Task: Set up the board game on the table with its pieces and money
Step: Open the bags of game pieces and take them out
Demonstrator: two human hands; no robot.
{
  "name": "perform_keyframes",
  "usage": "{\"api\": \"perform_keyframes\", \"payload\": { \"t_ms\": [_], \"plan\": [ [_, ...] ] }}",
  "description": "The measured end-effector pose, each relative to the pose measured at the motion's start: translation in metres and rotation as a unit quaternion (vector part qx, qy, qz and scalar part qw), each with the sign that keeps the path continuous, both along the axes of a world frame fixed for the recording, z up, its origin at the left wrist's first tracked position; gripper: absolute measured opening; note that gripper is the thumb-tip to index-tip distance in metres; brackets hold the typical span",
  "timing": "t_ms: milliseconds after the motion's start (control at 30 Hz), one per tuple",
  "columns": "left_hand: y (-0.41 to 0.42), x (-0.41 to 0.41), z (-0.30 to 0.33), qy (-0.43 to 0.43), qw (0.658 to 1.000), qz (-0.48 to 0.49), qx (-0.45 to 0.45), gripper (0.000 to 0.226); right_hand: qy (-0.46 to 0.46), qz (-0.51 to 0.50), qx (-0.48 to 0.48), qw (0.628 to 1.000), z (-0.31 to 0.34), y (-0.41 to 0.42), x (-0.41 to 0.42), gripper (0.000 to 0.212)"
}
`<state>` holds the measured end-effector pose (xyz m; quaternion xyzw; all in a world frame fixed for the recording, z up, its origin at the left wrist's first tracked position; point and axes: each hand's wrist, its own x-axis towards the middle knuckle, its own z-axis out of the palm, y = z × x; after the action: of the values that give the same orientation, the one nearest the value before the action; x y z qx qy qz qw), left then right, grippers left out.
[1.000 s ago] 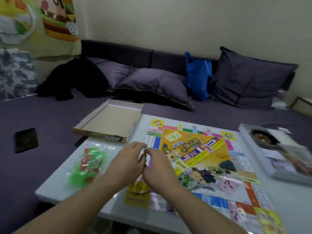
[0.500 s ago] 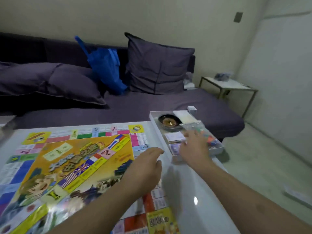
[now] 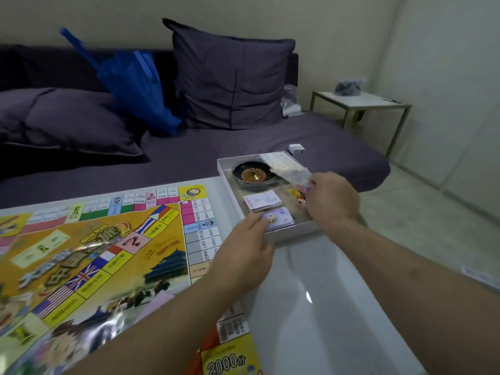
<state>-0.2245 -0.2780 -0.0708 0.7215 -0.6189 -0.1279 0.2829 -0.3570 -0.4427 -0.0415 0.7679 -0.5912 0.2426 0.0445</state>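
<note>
The colourful game board [image 3: 102, 255] lies flat on the white table [image 3: 319, 307]. To its right stands the open white box tray [image 3: 224, 171], which contains a small roulette wheel [image 3: 253, 173], a pink card stack [image 3: 261, 200] and a purple money stack [image 3: 281, 217]. My left hand [image 3: 243, 253] holds the tray's near-left rim, thumb by the purple money. Inside the tray, my right hand [image 3: 334, 200] grips a clear plastic bag [image 3: 296, 175] with small coloured pieces in it.
A purple sofa [image 3: 243, 142] with cushions and a blue bag [image 3: 135, 85] runs behind the table. A small white box [image 3: 296, 149] lies on the sofa seat. A white side table [image 3: 362, 102] stands at the far right. The floor lies right of the table.
My view swung from the board's left side to its right. Both hands left the board's near edge and reached the tray: the right went onto the bag, the left onto the rim.
</note>
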Motion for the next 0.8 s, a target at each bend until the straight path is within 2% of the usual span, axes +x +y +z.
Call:
{"api": "perform_keyframes", "payload": {
  "t_ms": [167, 233, 267, 333, 367, 400, 533, 633, 667, 700, 767, 800],
  "plan": [
    [0.009, 0.000, 0.021, 0.119, 0.992, 0.026, -0.027, 0.044, -0.173, 0.066, -0.095, 0.978, 0.031, 0.022, -0.008, 0.015],
    [0.016, 0.001, 0.034, 0.250, 0.966, 0.049, -0.035, 0.044, -0.223, 0.125, -0.118, 0.960, 0.040, 0.045, -0.004, 0.010],
    [0.020, 0.001, 0.041, 0.346, 0.936, 0.054, -0.036, 0.047, -0.237, 0.157, -0.127, 0.950, 0.042, 0.060, 0.000, 0.008],
    [0.030, 0.004, 0.055, 0.529, 0.845, 0.066, -0.029, 0.052, -0.251, 0.229, -0.121, 0.933, 0.043, 0.096, 0.010, 0.007],
    [0.037, 0.007, 0.061, 0.588, 0.805, 0.068, -0.028, 0.049, -0.244, 0.267, -0.105, 0.927, 0.042, 0.115, 0.016, 0.007],
    [0.046, 0.010, 0.068, 0.613, 0.786, 0.070, -0.036, 0.043, -0.225, 0.304, -0.082, 0.922, 0.040, 0.133, 0.021, 0.009],
    [0.090, 0.027, 0.070, 0.569, 0.804, 0.165, -0.052, 0.018, -0.185, 0.399, 0.048, 0.897, 0.025, 0.187, 0.036, 0.018],
    [0.125, 0.051, 0.063, 0.543, 0.808, 0.222, -0.050, 0.017, -0.214, 0.345, 0.112, 0.907, 0.019, 0.214, 0.047, 0.033],
    [0.137, 0.059, 0.061, 0.533, 0.813, 0.229, -0.052, 0.017, -0.230, 0.315, 0.163, 0.906, 0.020, 0.222, 0.054, 0.041],
    [0.149, 0.066, 0.059, 0.523, 0.817, 0.236, -0.053, 0.016, -0.253, 0.287, 0.241, 0.892, 0.022, 0.231, 0.061, 0.047],
    [0.174, 0.078, 0.060, 0.516, 0.818, 0.250, -0.044, 0.013, -0.324, 0.258, 0.404, 0.816, 0.027, 0.247, 0.078, 0.048],
    [0.185, 0.083, 0.060, 0.516, 0.817, 0.254, -0.037, 0.012, -0.337, 0.257, 0.447, 0.787, 0.028, 0.253, 0.087, 0.046]
  ]
}}
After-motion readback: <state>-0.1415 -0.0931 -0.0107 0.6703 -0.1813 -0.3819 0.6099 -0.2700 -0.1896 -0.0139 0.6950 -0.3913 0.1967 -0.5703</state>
